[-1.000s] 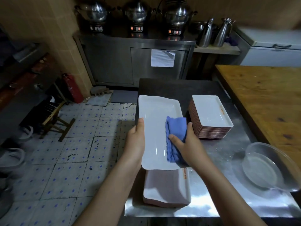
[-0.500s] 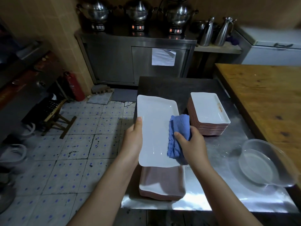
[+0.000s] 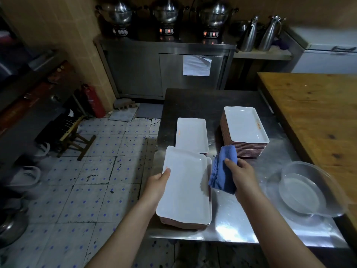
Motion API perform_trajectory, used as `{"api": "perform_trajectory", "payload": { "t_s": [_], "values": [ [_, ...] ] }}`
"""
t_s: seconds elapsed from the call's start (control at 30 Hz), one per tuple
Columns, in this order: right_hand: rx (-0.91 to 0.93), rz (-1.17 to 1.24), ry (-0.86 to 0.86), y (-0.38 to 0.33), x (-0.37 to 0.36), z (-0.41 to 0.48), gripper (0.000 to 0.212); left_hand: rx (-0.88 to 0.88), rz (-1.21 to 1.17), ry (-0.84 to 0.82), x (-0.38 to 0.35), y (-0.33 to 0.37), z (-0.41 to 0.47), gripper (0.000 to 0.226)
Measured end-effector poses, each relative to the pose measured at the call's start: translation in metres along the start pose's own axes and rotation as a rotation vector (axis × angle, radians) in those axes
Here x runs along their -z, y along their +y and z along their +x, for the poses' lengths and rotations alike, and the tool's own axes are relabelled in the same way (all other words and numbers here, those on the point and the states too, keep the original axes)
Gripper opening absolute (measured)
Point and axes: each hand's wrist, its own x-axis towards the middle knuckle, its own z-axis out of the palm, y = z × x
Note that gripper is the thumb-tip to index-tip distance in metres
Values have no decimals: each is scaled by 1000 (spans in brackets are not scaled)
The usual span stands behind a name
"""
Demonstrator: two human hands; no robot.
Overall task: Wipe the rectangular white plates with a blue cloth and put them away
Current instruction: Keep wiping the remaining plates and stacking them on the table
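Three piles of plates on table (image 3: pixel 241 219): near pile (image 3: pixel 183 226), small pile (image 3: pixel 192 134) behind, tall pile (image 3: pixel 245 125) at right. Left hand (image 3: pixel 157 185) gripping left edge of plate (image 3: pixel 185 190) (thumb on top) over near pile. Right hand (image 3: pixel 244 176) closed round cloth (image 3: pixel 224 171), just beside plate's right edge.

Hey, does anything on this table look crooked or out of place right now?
The top plate, held at its edge by the left hand, lies skewed over the near stack, whose plates peek out at its right. The clear bowl seems tilted. Nothing looks broken.
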Motion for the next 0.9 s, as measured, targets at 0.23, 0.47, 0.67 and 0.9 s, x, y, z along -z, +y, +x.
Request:
{"api": "perform_trajectory", "payload": {
  "t_s": [0.23,0.47,0.67,0.9],
  "values": [
    [-31,-23,-16,8,-1,3,6,-131,410,143,-8,-6,18,43],
    [-47,-20,-40,9,-8,4,5,-371,696,294,-18,-21,16,31],
    [-76,-18,-44,14,-16,9,5,-314,530,303,-20,-26,25,16],
    [-106,-19,-50,20,-29,12,6,-373,621,291,-15,-34,34,31]
  ]
}}
